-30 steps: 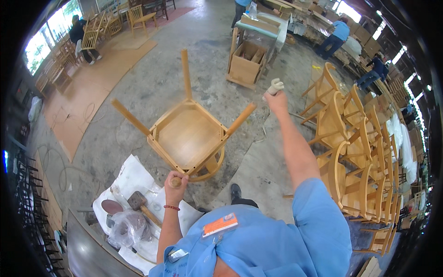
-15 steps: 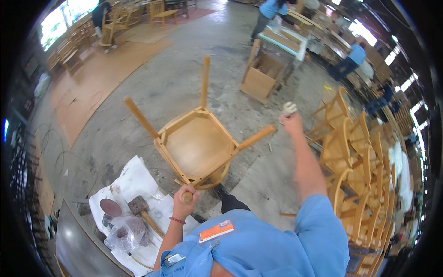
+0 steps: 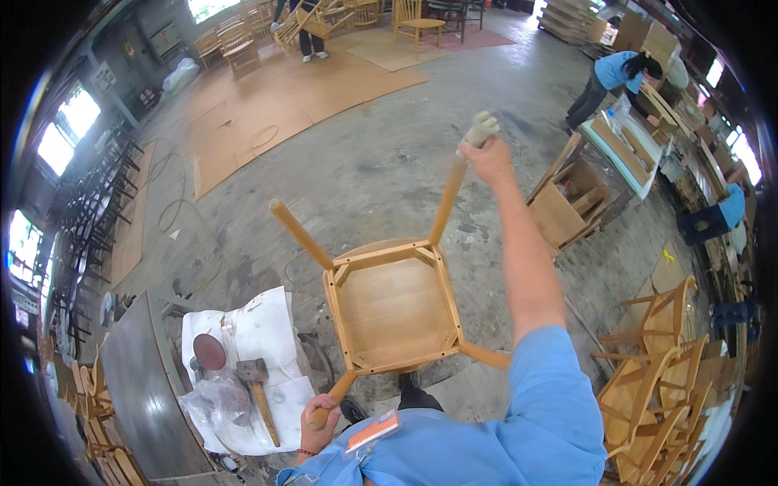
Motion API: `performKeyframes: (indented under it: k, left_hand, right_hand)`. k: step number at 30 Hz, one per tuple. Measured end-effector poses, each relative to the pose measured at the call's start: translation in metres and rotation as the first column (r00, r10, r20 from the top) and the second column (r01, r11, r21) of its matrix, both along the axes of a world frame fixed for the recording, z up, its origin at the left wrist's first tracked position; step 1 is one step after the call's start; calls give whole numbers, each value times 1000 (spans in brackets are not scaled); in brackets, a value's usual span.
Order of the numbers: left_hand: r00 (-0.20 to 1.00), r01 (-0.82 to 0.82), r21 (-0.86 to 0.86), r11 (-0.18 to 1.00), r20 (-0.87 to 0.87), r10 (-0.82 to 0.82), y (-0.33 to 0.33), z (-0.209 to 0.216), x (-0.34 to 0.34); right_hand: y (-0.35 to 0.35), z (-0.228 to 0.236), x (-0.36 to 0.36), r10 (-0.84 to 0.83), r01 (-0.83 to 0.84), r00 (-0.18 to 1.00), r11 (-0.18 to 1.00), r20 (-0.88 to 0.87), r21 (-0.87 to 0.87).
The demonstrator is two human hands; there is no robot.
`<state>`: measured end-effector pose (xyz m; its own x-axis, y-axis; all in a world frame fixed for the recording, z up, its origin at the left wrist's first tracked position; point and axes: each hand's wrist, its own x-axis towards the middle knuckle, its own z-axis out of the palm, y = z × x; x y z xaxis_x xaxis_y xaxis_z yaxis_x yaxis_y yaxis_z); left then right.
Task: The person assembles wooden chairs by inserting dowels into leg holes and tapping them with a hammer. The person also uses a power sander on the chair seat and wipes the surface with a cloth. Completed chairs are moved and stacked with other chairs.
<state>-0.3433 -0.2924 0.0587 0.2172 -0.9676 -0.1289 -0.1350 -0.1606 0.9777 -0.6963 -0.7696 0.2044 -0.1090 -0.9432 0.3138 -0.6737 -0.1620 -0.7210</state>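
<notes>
An upturned wooden chair (image 3: 395, 308) is in front of me, its seat underside facing up and its legs pointing outward. My left hand (image 3: 318, 419) grips the end of the near-left leg, low by my chest. My right hand (image 3: 485, 151) is stretched out far ahead and closed on a pale cloth or pad (image 3: 480, 127) pressed against the tip of the far-right leg (image 3: 448, 201). Two other legs stick out to the upper left and the lower right.
At my left a white sheet (image 3: 255, 356) carries a hammer (image 3: 258, 387), a dark round disc (image 3: 209, 351) and a clear plastic bag. A dark board (image 3: 142, 389) lies beside it. Stacked wooden chairs (image 3: 656, 381) stand at right. Other people work by benches at the far right and back.
The chair has turned in my hands; the leg under my right hand now points almost straight away from me. The view has swung left, and my right hand sits at the leg's tip.
</notes>
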Motion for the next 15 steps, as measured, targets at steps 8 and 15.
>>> performKeyframes:
  k: [8,15]
  left_hand:
    - [990,-142,-40,989,-34,140,-2,-10,-16]
    - [990,-139,-57,989,-8,138,-4,-7,-16]
  right_hand:
    - [-56,-8,-34,-22,14,989,998,149,55]
    - [-54,-21,-34,-26,25,999,999,21,40]
